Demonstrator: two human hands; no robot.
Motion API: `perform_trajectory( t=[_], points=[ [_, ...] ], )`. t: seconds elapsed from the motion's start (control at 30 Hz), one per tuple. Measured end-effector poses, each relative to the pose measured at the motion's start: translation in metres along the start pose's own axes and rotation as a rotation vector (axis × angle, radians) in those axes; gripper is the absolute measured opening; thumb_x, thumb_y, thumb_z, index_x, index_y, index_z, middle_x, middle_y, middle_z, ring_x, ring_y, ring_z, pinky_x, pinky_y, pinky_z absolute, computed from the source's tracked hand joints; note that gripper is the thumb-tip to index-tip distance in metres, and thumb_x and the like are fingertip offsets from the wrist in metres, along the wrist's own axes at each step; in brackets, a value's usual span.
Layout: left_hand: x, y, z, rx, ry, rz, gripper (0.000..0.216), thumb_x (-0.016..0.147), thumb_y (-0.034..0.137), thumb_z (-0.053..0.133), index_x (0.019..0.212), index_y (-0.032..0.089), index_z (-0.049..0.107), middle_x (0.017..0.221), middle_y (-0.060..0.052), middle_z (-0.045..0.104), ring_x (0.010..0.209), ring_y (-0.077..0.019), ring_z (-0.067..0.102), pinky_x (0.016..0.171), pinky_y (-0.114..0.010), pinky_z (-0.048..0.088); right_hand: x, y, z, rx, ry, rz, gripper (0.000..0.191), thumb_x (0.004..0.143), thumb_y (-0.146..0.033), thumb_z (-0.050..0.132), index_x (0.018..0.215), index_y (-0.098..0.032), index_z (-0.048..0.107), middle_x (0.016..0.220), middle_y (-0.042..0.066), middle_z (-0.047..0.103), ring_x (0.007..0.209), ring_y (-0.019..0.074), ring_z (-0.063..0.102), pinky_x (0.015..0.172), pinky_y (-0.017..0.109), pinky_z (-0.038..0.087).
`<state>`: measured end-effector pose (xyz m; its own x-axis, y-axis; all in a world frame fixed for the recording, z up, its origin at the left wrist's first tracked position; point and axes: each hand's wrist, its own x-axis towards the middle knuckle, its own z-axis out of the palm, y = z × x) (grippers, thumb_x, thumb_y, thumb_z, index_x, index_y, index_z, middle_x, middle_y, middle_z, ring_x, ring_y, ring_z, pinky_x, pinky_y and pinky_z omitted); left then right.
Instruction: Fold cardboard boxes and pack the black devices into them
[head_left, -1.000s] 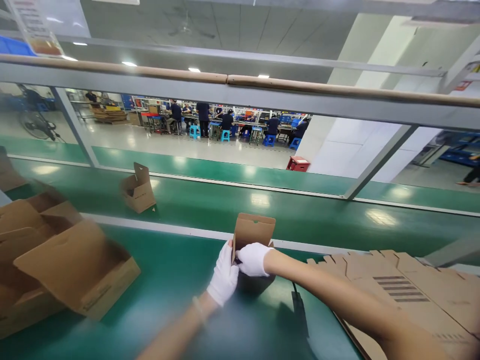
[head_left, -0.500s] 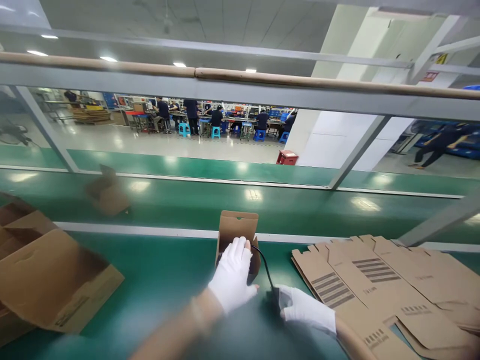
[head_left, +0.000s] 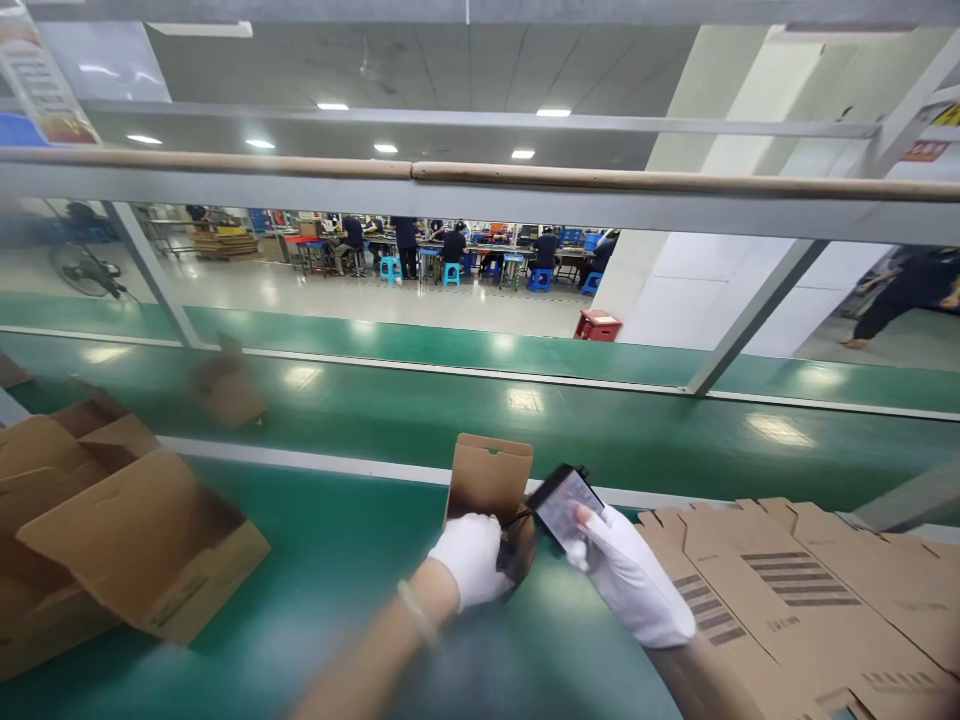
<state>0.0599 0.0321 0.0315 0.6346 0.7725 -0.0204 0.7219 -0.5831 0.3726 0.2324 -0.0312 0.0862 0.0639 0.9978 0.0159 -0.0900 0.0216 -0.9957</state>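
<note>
A small open cardboard box (head_left: 487, 478) stands upright on the green table, its lid flap raised. My left hand (head_left: 471, 556), in a white glove, grips the box's near side. My right hand (head_left: 628, 578), also gloved, holds a flat black device (head_left: 564, 504) with a glossy face just right of the box opening. A thin black cord runs from the device toward the box.
Flat printed cardboard blanks (head_left: 795, 590) lie stacked at the right. Larger open cartons (head_left: 127, 545) sit at the left. Another small box (head_left: 229, 385) rides the far green belt. A grey frame rail (head_left: 480, 195) crosses overhead; people work at tables far behind.
My right hand has lifted the black device off the table up beside the box opening. My left hand has slid down to grip the box's side. The box on the far belt stays blurred.
</note>
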Motion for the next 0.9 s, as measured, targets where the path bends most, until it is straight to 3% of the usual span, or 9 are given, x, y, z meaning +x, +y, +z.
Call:
perform_trajectory(
  t=[0.17, 0.27, 0.37, 0.5, 0.6, 0.7, 0.8, 0.87, 0.9],
  points=[
    [-0.012, 0.009, -0.012, -0.061, -0.009, -0.053, 0.048, 0.067, 0.038, 0.061, 0.107, 0.012, 0.057, 0.102, -0.015, 0.066, 0.091, -0.0299, 0.064, 0.082, -0.038, 0.052, 0.026, 0.022, 0.019, -0.868, 0.247, -0.204, 0.028, 0.085, -0.040, 0.051, 0.104, -0.020, 0.055, 0.086, 0.005, 0.068, 0.073, 0.0215, 0.064, 0.067, 0.031, 0.049],
    [-0.013, 0.010, -0.014, -0.053, -0.016, -0.055, 0.047, 0.071, 0.038, 0.058, 0.107, 0.009, 0.059, 0.102, -0.019, 0.065, 0.093, -0.0345, 0.062, 0.082, -0.044, 0.051, 0.028, 0.023, 0.030, -1.442, 0.105, -0.328, 0.025, 0.089, -0.028, 0.044, 0.112, -0.023, 0.055, 0.105, 0.007, 0.066, 0.084, 0.0265, 0.066, 0.069, 0.036, 0.051],
    [-0.013, 0.014, -0.011, -0.031, -0.017, -0.067, 0.050, 0.075, 0.040, 0.055, 0.111, 0.006, 0.060, 0.103, -0.023, 0.064, 0.096, -0.0397, 0.059, 0.082, -0.051, 0.049, 0.032, 0.013, 0.058, -1.829, -0.122, -0.223, 0.027, 0.087, -0.013, 0.040, 0.108, -0.018, 0.057, 0.091, 0.011, 0.067, 0.072, 0.0282, 0.067, 0.059, 0.038, 0.052],
    [-0.026, 0.022, -0.009, -0.042, -0.001, -0.113, 0.055, 0.077, 0.030, 0.054, 0.128, 0.009, 0.050, 0.117, -0.021, 0.060, 0.107, -0.0374, 0.056, 0.092, -0.050, 0.045, 0.052, 0.013, 0.095, -1.904, -0.282, -0.150, 0.019, 0.081, -0.006, 0.047, 0.092, -0.011, 0.061, 0.082, 0.016, 0.066, 0.076, 0.0299, 0.067, 0.063, 0.039, 0.053],
    [-0.048, 0.018, -0.009, -0.087, 0.082, -0.038, 0.067, 0.073, 0.027, 0.061, 0.135, 0.013, 0.041, 0.130, -0.020, 0.051, 0.118, -0.0357, 0.050, 0.095, -0.047, 0.046, 0.068, 0.022, 0.105, -1.897, -0.392, -0.128, 0.019, 0.076, -0.004, 0.053, 0.092, -0.010, 0.062, 0.087, 0.018, 0.066, 0.083, 0.0303, 0.066, 0.068, 0.039, 0.053],
    [-0.070, -0.002, -0.005, -0.145, 0.243, 0.167, 0.046, 0.076, 0.028, 0.061, 0.120, 0.017, 0.053, 0.119, -0.014, 0.060, 0.108, -0.0316, 0.056, 0.089, -0.045, 0.050, 0.073, 0.023, 0.100, -1.879, -0.472, -0.111, 0.025, 0.073, -0.005, 0.056, 0.097, -0.009, 0.061, 0.094, 0.020, 0.066, 0.085, 0.0321, 0.066, 0.068, 0.040, 0.053],
    [-0.078, -0.036, 0.004, -0.225, 0.577, 0.285, 0.026, 0.082, 0.026, 0.054, 0.106, 0.019, 0.056, 0.103, -0.010, 0.066, 0.099, -0.0261, 0.060, 0.086, -0.043, 0.051, 0.061, 0.014, 0.085, -1.852, -0.517, -0.128, 0.033, 0.074, -0.004, 0.052, 0.107, -0.011, 0.057, 0.096, 0.015, 0.066, 0.080, 0.0293, 0.067, 0.067, 0.039, 0.053],
    [-0.073, -0.060, 0.009, -0.292, 0.678, 0.211, 0.039, 0.079, 0.031, 0.059, 0.116, 0.020, 0.051, 0.113, -0.013, 0.061, 0.107, -0.0284, 0.056, 0.092, -0.047, 0.047, 0.049, 0.007, 0.075, -1.835, -0.522, -0.141, 0.037, 0.078, -0.001, 0.043, 0.111, -0.013, 0.055, 0.096, 0.013, 0.066, 0.077, 0.0266, 0.067, 0.065, 0.037, 0.053],
    [-0.068, -0.070, 0.011, -0.334, 0.648, 0.158, 0.056, 0.075, 0.035, 0.065, 0.125, 0.020, 0.045, 0.122, -0.014, 0.056, 0.114, -0.0313, 0.052, 0.096, -0.050, 0.044, 0.044, 0.005, 0.072, -1.825, -0.536, -0.139, 0.039, 0.078, 0.000, 0.041, 0.111, -0.013, 0.055, 0.097, 0.013, 0.066, 0.077, 0.0264, 0.067, 0.065, 0.037, 0.053]
  ],
)
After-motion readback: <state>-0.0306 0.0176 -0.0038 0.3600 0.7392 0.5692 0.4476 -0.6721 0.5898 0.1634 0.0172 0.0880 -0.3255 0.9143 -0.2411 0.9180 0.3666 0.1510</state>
